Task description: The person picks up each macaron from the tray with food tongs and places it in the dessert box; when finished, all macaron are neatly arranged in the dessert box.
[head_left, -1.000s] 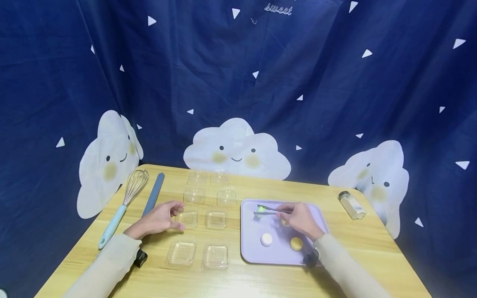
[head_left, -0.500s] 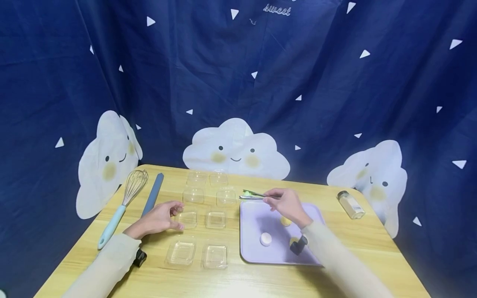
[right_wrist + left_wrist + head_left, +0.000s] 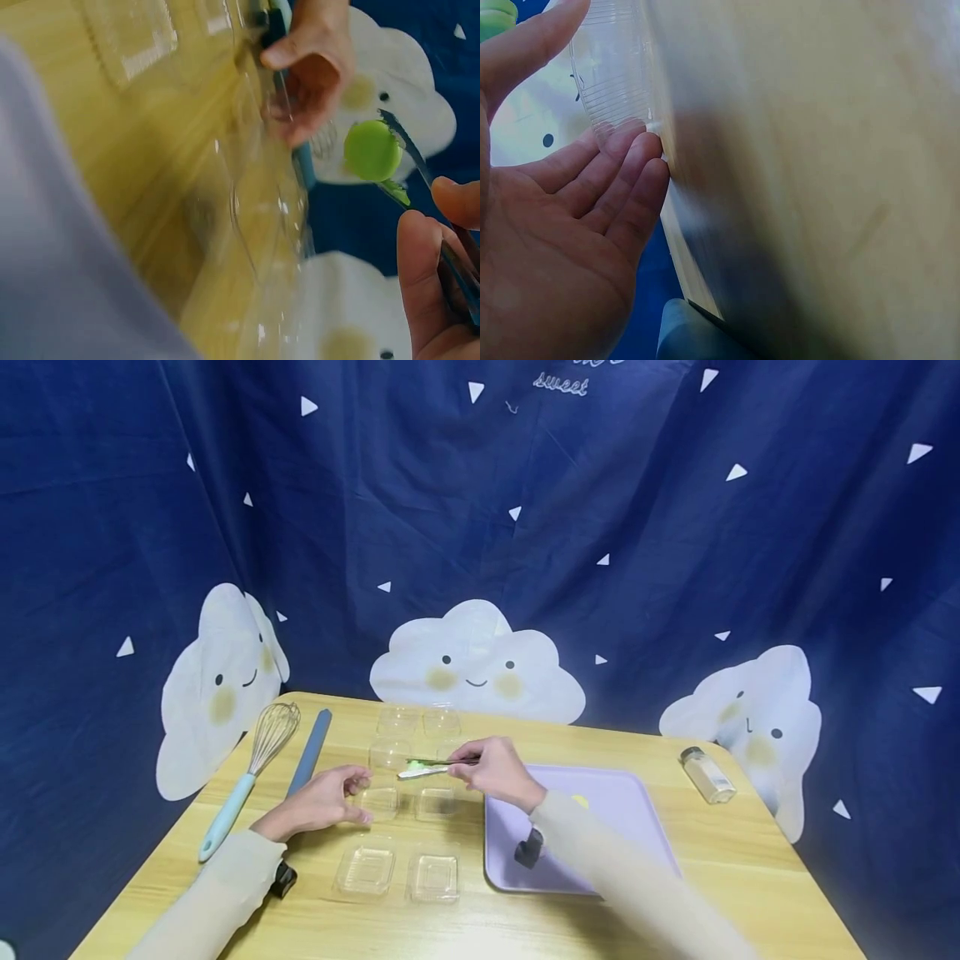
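My right hand [image 3: 495, 770] pinches a pair of slim metal tongs [image 3: 461, 762], with serrated tips in the right wrist view. Between the tips sits a round green piece [image 3: 373, 151], seemingly a macaron, above the clear plastic boxes. My left hand [image 3: 318, 802] curves its thumb and fingers round the left side of a clear plastic box [image 3: 381, 802]; its fingertips touch the plastic in the left wrist view. Below my right forearm lies a lilac tray [image 3: 645, 827] with a yellow round piece [image 3: 581, 801] partly showing; my sleeve hides much of the tray.
More open clear boxes stand in two columns, including a front left box [image 3: 365, 868] and a front right box [image 3: 435, 875]. A whisk [image 3: 255, 764] and a blue-grey flat bar [image 3: 309, 752] lie at left. A dark-capped jar [image 3: 707, 775] lies at far right.
My right hand has carried the green piece in the tongs leftward from the tray to above the clear boxes. My left hand has stayed in place.
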Tool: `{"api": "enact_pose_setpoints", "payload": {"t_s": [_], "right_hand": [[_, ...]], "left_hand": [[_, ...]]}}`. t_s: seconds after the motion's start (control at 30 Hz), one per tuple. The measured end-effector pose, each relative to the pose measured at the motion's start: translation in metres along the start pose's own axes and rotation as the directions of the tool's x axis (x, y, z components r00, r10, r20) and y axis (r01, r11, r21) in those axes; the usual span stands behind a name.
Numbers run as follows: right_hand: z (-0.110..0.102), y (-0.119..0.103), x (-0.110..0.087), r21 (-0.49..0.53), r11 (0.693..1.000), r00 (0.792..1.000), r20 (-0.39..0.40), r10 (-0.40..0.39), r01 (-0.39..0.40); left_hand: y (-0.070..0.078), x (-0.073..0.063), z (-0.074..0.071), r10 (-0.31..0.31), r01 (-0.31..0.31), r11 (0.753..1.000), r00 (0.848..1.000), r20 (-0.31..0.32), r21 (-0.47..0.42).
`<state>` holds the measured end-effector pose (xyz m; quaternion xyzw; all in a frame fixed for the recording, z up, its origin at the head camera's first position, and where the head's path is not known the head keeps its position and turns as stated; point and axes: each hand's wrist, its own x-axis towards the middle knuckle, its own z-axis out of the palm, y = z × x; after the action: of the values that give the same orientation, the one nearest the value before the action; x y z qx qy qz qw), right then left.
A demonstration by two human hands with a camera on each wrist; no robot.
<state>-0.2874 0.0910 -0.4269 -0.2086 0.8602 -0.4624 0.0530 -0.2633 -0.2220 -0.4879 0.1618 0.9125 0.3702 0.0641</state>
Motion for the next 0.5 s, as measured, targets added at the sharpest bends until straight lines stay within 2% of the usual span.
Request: {"api": "enact_pose_setpoints", "payload": {"t_s": [0.23,0.5], "right_hand": [[0.04,-0.013,0.016,-0.185,0.979,0.995,0.068,-0.077,0.089],[0.064,-0.014,0.025,-0.267,0.958,0.991,0.107,-0.075,0.101]], "left_hand": [[-0.001,0.001,-0.001,0.008,-0.008,1.0,1.0,-0.007,0.021],[-0.002,0.002,0.0,0.004,-0.004,1.0,1.0,-0.003,0.006]]}}
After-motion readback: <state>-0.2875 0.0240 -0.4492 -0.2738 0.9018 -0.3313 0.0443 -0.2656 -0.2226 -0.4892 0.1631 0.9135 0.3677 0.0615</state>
